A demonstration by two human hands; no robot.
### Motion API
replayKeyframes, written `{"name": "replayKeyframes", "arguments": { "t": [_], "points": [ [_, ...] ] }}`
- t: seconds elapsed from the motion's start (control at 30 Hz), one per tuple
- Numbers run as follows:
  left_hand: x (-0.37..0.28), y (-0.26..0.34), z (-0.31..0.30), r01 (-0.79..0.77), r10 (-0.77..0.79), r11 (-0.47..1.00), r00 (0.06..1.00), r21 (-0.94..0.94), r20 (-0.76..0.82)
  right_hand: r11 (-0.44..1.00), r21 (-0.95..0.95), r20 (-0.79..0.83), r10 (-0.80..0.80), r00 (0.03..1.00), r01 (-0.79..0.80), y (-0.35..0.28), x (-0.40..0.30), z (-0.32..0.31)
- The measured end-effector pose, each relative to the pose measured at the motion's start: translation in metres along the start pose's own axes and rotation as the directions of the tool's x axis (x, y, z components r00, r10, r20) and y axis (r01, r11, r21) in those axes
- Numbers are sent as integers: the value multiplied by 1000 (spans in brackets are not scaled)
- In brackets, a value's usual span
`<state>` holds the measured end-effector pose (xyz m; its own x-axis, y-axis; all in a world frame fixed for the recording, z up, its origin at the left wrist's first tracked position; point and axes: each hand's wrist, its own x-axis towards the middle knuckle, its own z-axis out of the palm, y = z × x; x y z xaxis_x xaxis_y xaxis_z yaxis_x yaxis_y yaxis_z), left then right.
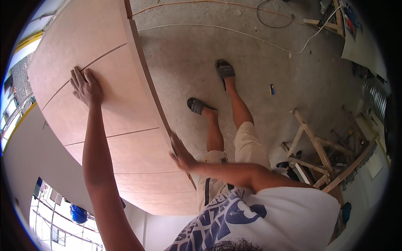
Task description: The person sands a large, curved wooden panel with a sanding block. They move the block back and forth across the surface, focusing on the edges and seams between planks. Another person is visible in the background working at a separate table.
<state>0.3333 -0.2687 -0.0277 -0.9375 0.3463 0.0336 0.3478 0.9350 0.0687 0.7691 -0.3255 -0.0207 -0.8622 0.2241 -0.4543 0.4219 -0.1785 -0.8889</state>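
Note:
A large pinkish-brown panel [132, 103], shaped like a door leaf, spans the left side, with dark grooves running across its face. My left hand [86, 88] rests palm down on it beside one groove, fingers slightly spread. At the panel's near long edge [149, 78] is my right hand [182, 153], blurred, with its fingers along the outer side and the thumb over the face. Between thumb and fingers a thin flat piece [173, 146] shows, too blurred to name.
Below the panel edge, my sandalled feet [199, 105] stand on a dusty concrete floor [188, 69]. A white cable [232, 29] and an orange cord [188, 2] cross it. A small blue-and-yellow packet [271, 89] lies there. Wooden trestles [314, 141] stand at right.

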Motion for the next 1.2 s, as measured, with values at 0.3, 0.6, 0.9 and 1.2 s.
{"name": "replayKeyframes", "arguments": {
  "t": [0.3,0.6,0.9,1.2],
  "points": [
    [1,7,9,-29,29,999,1000,-26,-10,940,60,-361,-292,886,335,-75,220,-98],
    [-1,4,3,-23,22,999,1000,-26,-20,996,65,-237,-49,970,67,-11,90,-17],
    [1,6,6,-50,49,997,999,-51,-22,991,123,-67,61,996,-53,23,-33,22],
    [6,2,13,-57,56,998,997,-16,-51,924,-86,-401,-373,837,371,-92,257,-112]
  ]
}}
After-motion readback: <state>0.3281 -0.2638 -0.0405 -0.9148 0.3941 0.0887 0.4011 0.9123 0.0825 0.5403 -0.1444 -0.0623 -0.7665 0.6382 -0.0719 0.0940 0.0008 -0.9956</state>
